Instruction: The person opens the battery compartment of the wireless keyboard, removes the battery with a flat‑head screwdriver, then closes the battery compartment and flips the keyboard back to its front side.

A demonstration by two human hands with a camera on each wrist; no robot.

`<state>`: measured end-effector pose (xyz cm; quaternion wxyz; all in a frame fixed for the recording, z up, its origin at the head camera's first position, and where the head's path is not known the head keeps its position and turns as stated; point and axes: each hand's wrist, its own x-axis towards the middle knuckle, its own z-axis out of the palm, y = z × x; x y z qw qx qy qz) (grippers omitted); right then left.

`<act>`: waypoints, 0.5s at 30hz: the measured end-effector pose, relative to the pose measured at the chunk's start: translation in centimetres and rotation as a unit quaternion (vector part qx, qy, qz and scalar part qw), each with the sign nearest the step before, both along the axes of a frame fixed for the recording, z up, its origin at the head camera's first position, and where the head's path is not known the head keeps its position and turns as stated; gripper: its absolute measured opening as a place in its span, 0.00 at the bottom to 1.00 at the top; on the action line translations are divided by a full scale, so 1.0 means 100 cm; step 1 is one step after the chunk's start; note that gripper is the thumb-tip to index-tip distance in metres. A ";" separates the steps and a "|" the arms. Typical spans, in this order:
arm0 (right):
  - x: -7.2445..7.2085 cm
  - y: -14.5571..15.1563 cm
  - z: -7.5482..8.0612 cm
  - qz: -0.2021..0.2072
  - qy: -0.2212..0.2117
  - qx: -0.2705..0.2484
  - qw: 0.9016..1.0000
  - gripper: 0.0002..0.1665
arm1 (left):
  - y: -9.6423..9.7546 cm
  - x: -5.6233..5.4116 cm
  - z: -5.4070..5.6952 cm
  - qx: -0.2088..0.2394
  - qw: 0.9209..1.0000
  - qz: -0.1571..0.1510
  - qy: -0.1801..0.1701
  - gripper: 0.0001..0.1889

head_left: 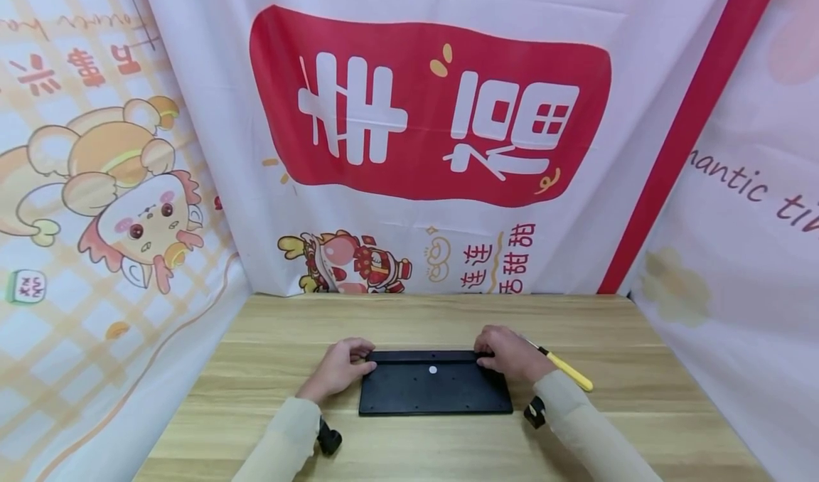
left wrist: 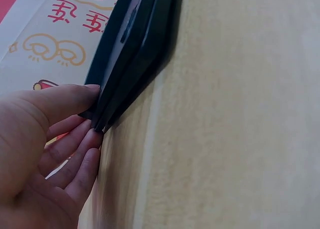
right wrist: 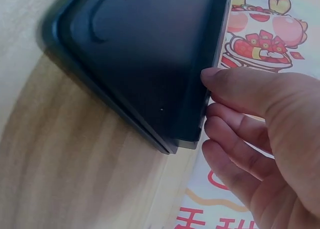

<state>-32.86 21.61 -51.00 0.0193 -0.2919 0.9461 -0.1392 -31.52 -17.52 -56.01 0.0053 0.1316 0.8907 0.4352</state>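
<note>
The black panel point(head_left: 435, 393) rests on the counter point(head_left: 416, 450), a raised strip point(head_left: 419, 356) running along its far edge and a white round spot point(head_left: 433, 370) on its face just nearer than the strip. The left grip point(head_left: 342, 367) is clamped on the panel's far left corner, thumb over the face and fingers at the edge. The right grip point(head_left: 510, 354) pinches the panel's far edge by the right corner, thumb on the strip and fingers against the outer side. Whether the panel's underside sits fully flush, I cannot tell.

Held at both ends like this, the panel is best handled with equal pressure left and right, so any shift stays square rather than twisting about one corner. Thumbs are better near the panel's rim than pushed toward its middle, where thin material could flex. To the panel's right lies a yellow-handled tool point(head_left: 569, 372), partly behind the right grip; that wrist should avoid nudging it.
</note>
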 end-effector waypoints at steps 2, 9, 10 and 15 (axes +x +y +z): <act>-0.003 -0.002 0.002 -0.001 -0.013 0.005 1.000 0.05 | 0.000 0.000 0.001 0.002 1.000 0.001 0.000 0.15; -0.013 -0.006 0.012 0.030 -0.036 0.020 0.999 0.04 | -0.001 0.000 0.001 -0.002 1.000 0.002 -0.007 0.15; -0.015 -0.007 0.014 0.029 -0.045 0.020 0.998 0.04 | -0.001 -0.001 0.000 -0.003 1.000 0.002 -0.010 0.15; -0.022 -0.012 0.022 0.003 -0.113 0.012 0.993 0.07 | -0.001 -0.001 -0.001 -0.004 1.000 0.001 -0.011 0.15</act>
